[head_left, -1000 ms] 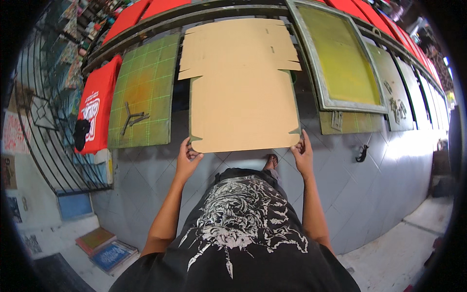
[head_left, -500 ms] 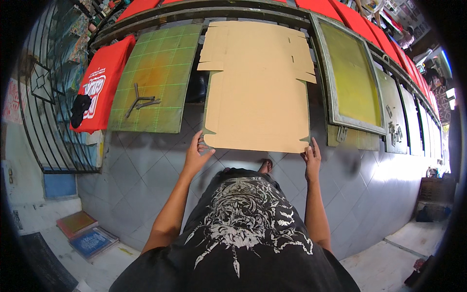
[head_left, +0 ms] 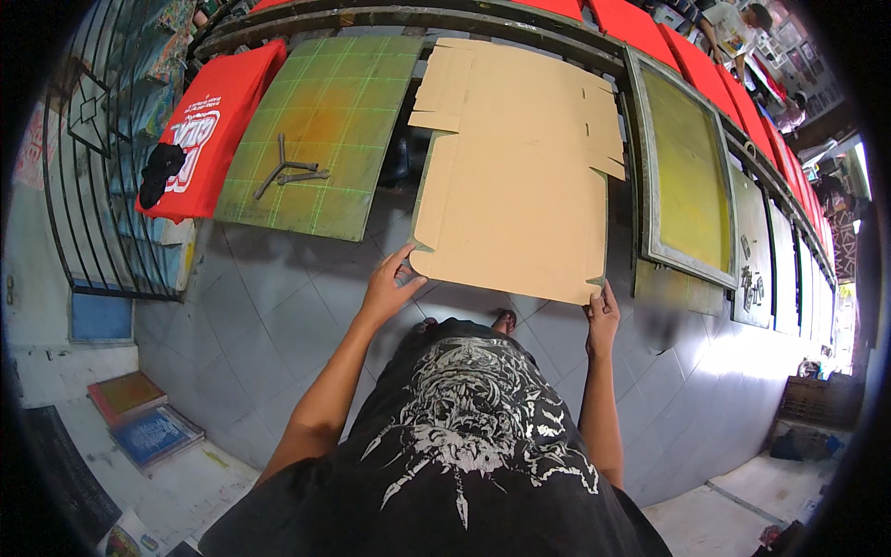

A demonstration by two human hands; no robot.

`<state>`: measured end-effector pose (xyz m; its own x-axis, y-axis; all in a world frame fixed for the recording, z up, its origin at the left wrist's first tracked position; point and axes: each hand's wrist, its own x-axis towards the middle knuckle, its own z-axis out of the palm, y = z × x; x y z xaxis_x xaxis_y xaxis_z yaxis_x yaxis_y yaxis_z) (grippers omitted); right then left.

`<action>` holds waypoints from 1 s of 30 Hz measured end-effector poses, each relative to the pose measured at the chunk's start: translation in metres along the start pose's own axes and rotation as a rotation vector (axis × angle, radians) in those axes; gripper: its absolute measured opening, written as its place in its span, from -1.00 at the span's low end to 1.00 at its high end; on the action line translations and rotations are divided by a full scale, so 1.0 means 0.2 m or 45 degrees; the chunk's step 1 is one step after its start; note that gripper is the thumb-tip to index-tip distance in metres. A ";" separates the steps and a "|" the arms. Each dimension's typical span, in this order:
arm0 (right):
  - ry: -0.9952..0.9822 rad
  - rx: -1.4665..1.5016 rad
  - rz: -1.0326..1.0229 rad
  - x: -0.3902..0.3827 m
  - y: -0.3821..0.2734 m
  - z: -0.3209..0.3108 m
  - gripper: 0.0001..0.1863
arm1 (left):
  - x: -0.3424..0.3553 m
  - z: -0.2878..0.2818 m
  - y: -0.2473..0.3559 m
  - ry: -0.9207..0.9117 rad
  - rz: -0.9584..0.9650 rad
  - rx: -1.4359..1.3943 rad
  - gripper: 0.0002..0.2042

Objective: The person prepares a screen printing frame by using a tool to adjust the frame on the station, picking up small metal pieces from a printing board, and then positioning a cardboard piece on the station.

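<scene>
A flat tan cardboard sheet (head_left: 520, 167) with notched flaps and slits lies over a board of about its size on the rack in front of me. My left hand (head_left: 388, 288) is at its near left corner, fingers bent against the side edge and thumb at the front edge. At the near right corner, my right hand (head_left: 601, 320) pinches the cardboard between thumb and fingers. Part of the fingertips on each side is hidden by the sheet's edge.
Left of the cardboard is a green gridded board (head_left: 316, 139) with dark rods (head_left: 286, 171) on it, then a red shirt (head_left: 209, 139) bearing a black cloth (head_left: 160, 174). A framed yellow-green screen (head_left: 687, 167) stands to the right. A person (head_left: 733, 32) is at the far right.
The view has turned slightly, so the rack and cardboard appear shifted right and a little tilted. Both hands stay at the same two near corners.
</scene>
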<state>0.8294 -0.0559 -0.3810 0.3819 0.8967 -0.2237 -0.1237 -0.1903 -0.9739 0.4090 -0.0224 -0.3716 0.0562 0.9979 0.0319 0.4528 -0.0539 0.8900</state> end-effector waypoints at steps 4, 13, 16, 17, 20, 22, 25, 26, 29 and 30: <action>-0.043 0.036 -0.049 0.01 0.04 -0.03 -0.45 | 0.01 -0.01 0.01 -0.014 0.022 -0.037 -0.43; -0.019 0.018 -0.081 0.00 0.01 0.01 -0.49 | 0.02 0.00 0.03 -0.037 -0.011 -0.009 -0.36; 0.025 -0.014 -0.093 0.00 0.01 0.02 -0.51 | 0.01 0.00 -0.01 -0.013 -0.051 -0.071 -0.30; 0.035 -0.025 -0.090 0.00 0.01 0.02 -0.51 | 0.01 0.01 -0.02 -0.021 -0.051 -0.065 -0.30; 0.023 -0.009 -0.102 0.02 0.04 -0.02 -0.51 | 0.02 0.02 -0.01 -0.027 -0.035 -0.017 -0.32; 0.083 0.059 -0.063 0.03 0.05 -0.03 -0.52 | 0.02 0.03 -0.01 -0.034 -0.058 -0.024 -0.32; 0.161 0.178 0.008 0.03 0.00 0.03 -0.57 | 0.02 0.04 -0.04 -0.035 -0.065 -0.052 -0.33; 0.149 0.185 0.032 0.04 0.00 0.01 -0.58 | 0.02 0.03 -0.02 -0.042 -0.065 -0.048 -0.33; 0.135 0.146 0.150 0.07 -0.08 0.01 -0.65 | 0.02 0.04 -0.04 -0.037 -0.087 -0.063 -0.32; 0.130 0.093 0.192 0.09 -0.08 0.00 -0.66 | 0.02 0.04 -0.04 -0.035 -0.092 -0.107 -0.32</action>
<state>0.8389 -0.0378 -0.3687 0.4442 0.8144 -0.3734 -0.2510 -0.2870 -0.9245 0.4133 -0.0189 -0.3830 0.0511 0.9977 -0.0452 0.3807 0.0224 0.9244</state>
